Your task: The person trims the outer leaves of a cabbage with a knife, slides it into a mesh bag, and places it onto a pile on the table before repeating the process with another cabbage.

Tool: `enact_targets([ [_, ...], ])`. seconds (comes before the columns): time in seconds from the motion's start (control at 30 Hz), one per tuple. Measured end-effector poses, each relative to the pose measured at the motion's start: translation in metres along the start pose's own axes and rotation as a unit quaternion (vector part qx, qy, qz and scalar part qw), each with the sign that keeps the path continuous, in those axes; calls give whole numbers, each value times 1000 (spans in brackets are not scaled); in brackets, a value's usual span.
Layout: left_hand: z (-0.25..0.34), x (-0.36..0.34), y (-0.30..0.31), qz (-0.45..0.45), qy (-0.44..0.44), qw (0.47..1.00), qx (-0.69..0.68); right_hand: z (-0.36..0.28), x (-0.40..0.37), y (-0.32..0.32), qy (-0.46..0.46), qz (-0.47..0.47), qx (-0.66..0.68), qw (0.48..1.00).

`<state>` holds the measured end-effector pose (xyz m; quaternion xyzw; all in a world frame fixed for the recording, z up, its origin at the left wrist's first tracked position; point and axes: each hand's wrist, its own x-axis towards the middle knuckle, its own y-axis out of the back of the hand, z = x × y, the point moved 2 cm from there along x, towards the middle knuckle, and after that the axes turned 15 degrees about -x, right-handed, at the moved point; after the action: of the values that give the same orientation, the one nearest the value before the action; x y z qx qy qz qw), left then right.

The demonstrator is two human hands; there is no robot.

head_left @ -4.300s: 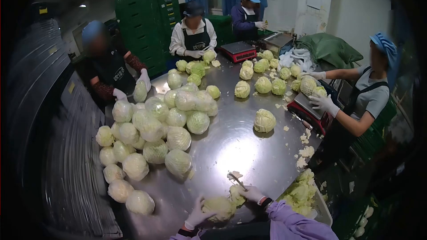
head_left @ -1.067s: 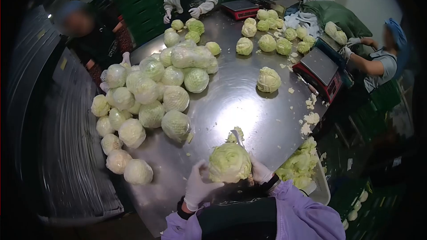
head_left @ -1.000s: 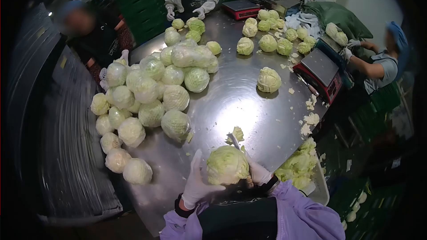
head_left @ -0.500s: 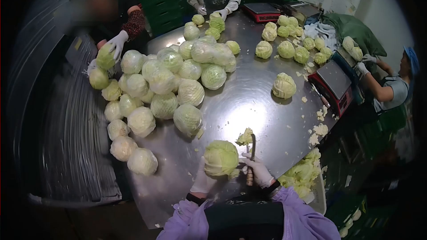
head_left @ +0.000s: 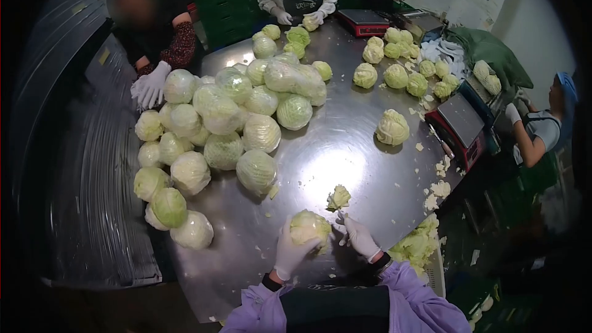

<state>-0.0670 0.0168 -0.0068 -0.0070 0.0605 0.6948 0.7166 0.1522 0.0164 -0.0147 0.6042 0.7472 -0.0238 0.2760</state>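
My left hand (head_left: 288, 254), in a white glove, grips a trimmed pale green cabbage (head_left: 309, 228) from its left and underside, at the near edge of the steel table (head_left: 345, 154). My right hand (head_left: 359, 237), also gloved, lies against the cabbage's right side with its fingers pointing toward it. No knife shows in that hand at this moment. A cut-off leaf stub (head_left: 338, 197) lies on the table just beyond the cabbage.
A big pile of film-wrapped cabbages (head_left: 228, 117) fills the table's left side. One loose cabbage (head_left: 392, 127) lies to the right, near a red scale (head_left: 459, 128). Leaf trimmings fill a crate (head_left: 419, 246) at my right. Three gloved co-workers stand around the table.
The cabbage has come down from in front of me toward the table. The knife seen in my right hand half a second ago is out of sight. The co-worker at left set down cabbages.
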Motion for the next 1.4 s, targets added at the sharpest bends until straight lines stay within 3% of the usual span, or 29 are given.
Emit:
enact_targets([
  [0.03, 2, 0, -6, 5, -9, 999, 32, -13, -10, -4, 59, 51, -101, 992],
  [0.07, 3, 0, -10, 10, -17, 998, 65, -14, -11, -12, 53, 55, -99, 992],
  [0.13, 2, 3, -15, -1, -31, 995, 99, -25, -13, -25, 199, 159, -361, 897],
  [0.17, 3, 4, -17, -8, -45, 990, 132, -16, -6, -34, 193, 212, -343, 894],
  [0.27, 4, 5, -20, -6, -26, 990, 141, -26, -2, -34, 119, 183, -354, 909],
  [0.4, 6, 9, -23, -7, -26, 984, 175, -18, 6, -31, 116, 189, -342, 913],
  [0.47, 11, 18, -22, -42, 27, 982, 182, -18, 14, -30, 102, 190, -338, 916],
  [0.57, 7, 25, -21, -54, 38, 979, 192, -17, 23, -27, 121, 190, -354, 908],
  [0.73, 16, 18, -22, -54, 22, 980, 192, 2, 47, -11, 52, 186, -318, 928],
  [0.8, 18, 12, -16, -105, -56, 970, 210, 24, 56, -8, -31, 181, -278, 943],
  [0.83, 32, 13, -10, -102, -51, 971, 212, 24, 55, -8, -46, 177, -262, 948],
  [0.9, 50, 13, 6, -188, 69, 977, -71, 15, 40, -9, -19, 182, -288, 940],
  [0.93, 29, 10, 19, -177, 86, 978, -70, 13, 30, -12, 6, 196, -311, 930],
  [1.0, -34, 16, 44, -186, 4, 980, -69, 67, 43, -12, 20, 223, -247, 943],
  [1.07, -44, 13, 52, -207, 10, 974, -93, 57, 26, -1, -142, 57, -130, 980],
  [1.1, -34, 6, 45, -191, 24, 972, -137, 47, 18, 5, -139, 48, -135, 980],
  [1.17, -11, -2, 33, -174, 41, 967, -184, 20, -1, 19, 50, 220, -311, 923],
  [1.27, 11, 5, 22, -184, 84, 959, -200, -32, -18, 20, 112, 175, -304, 930],
  [1.33, 12, 9, 21, -165, 37, 985, -33, -33, -19, -6, 221, 141, -374, 889],
  [1.4, 5, 16, 20, -203, 89, 970, -102, -32, -12, -33, 270, 146, -396, 866],
])
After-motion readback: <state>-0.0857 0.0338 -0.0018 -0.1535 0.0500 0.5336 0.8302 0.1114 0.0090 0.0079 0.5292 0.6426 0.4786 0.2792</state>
